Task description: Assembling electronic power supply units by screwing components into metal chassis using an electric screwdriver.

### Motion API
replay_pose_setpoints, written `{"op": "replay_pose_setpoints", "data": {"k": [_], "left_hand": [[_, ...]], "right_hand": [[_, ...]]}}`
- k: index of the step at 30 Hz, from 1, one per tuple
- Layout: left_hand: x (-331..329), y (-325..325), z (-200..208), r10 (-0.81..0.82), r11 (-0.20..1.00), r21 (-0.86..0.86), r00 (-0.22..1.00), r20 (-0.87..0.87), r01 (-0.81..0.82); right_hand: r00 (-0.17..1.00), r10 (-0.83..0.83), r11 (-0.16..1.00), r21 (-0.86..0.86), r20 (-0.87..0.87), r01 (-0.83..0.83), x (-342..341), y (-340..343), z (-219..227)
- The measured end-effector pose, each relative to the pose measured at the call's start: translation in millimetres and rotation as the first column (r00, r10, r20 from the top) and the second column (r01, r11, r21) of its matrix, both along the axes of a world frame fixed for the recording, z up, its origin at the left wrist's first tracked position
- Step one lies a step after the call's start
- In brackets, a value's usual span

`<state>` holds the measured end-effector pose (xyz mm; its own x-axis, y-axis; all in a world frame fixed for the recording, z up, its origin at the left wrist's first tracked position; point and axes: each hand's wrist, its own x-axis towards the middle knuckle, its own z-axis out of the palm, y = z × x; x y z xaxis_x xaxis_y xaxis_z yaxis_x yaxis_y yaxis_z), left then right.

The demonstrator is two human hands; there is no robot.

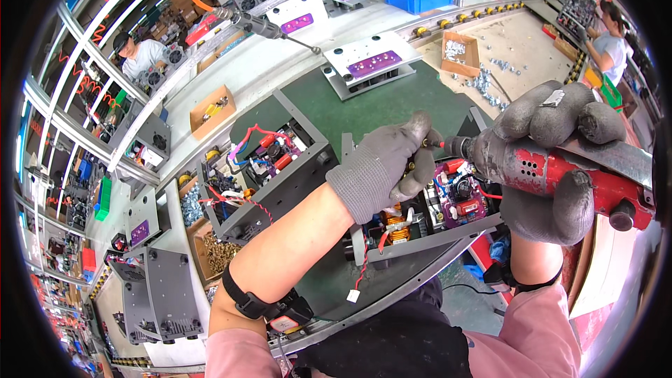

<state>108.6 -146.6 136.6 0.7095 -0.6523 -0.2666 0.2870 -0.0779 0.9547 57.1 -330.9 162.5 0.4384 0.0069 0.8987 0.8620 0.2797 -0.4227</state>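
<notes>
My right hand (pixel 553 133), in a grey glove, is wrapped round a worn red and grey power screwdriver (pixel 539 171). The tool lies nearly level, its bit pointing left. At the bit's tip, my gloved left hand (pixel 392 161) is closed, pinching a small brass-coloured fastener (pixel 425 143); its exact kind is too small to tell. Below both hands stands an open dark metal case (pixel 448 234) with a purple circuit board (pixel 462 199) and copper coils (pixel 397 227) inside. My left hand hides part of it. A second open case (pixel 280 189) with wired boards sits to the left.
White metal plates with purple boards (pixel 374 63) lie beyond the green mat (pixel 325 108). Cardboard boxes hold brass pieces (pixel 219 252) and silver fasteners (pixel 458 50); loose fasteners (pixel 483 84) lie scattered. A power screwdriver (pixel 262 26) hangs from an orange hose. Two people work farther off.
</notes>
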Motion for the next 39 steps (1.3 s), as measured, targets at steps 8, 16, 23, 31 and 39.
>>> {"op": "replay_pose_setpoints", "data": {"k": [8,16,23,31,39], "left_hand": [[-1.8,36.0,8.5,-0.167,0.929,0.369,0.89,0.425,-0.002],[-30.5,40.7,6.7,-0.56,0.796,0.584,0.566,0.605,0.163],[-42.8,20.2,-11.9,-0.28,0.732,0.527,0.514,0.811,-0.432],[-37.4,25.5,-8.8,-0.416,0.801,0.577,0.544,0.728,-0.159],[-51.9,18.3,-7.4,-0.503,0.606,0.586,0.312,0.806,-0.539]], "right_hand": [[0.988,0.102,0.989,-0.115,0.118,-0.088,6.6,-23.3,5.2],[0.994,0.111,0.993,0.036,0.002,-0.111,0.5,-36.2,3.1],[0.986,-0.042,0.999,0.006,-0.16,0.043,-8.8,-37.8,5.2],[1.0,0.026,0.987,0.16,-0.012,-0.023,-6.8,-27.0,3.0],[0.962,-0.168,0.986,-0.056,-0.214,0.159,-14.7,-43.3,2.8]]}}
